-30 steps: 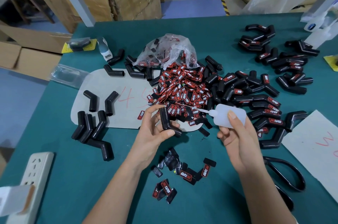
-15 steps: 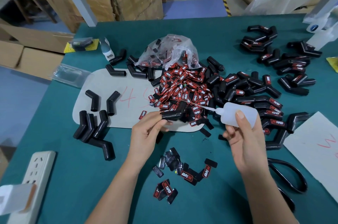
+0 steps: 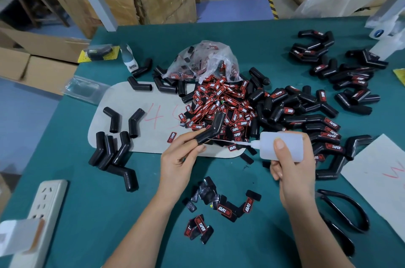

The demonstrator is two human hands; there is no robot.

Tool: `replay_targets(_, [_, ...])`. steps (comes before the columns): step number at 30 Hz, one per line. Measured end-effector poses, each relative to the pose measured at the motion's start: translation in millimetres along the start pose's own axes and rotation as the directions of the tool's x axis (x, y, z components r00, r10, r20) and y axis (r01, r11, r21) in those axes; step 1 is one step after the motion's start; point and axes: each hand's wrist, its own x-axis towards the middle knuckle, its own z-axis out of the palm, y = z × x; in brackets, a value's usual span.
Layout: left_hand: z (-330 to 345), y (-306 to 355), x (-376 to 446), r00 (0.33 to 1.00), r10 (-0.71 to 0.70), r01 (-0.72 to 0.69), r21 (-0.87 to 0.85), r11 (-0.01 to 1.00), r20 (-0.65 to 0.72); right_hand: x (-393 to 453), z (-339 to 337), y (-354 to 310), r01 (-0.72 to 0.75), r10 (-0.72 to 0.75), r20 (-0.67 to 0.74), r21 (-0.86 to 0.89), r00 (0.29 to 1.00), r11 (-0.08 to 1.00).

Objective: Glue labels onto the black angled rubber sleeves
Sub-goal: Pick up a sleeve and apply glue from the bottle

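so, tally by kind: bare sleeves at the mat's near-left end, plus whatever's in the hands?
Bare sleeves, loose pair on the mat: 2
Bare sleeves, bunch at its corner: 4
Held sleeve, left hand: 1
Glue bottle, right hand: 1
Total: 8

Head cam, fwd-down, close over table (image 3: 274, 33).

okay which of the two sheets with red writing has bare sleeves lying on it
The grey rounded sheet on the left, marked 45: unlabelled black sleeves lie on it. The white sheet at the right edge carries none.
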Motion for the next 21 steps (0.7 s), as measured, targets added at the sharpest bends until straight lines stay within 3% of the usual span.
replay_targets(21, [0.0,-0.9,-1.9,0.994,0.107,-0.107,0.083,0.991,0.005,-3.0,-0.5,-2.6,0.045,-0.048,-0.045,-0.054,0.998,0.998])
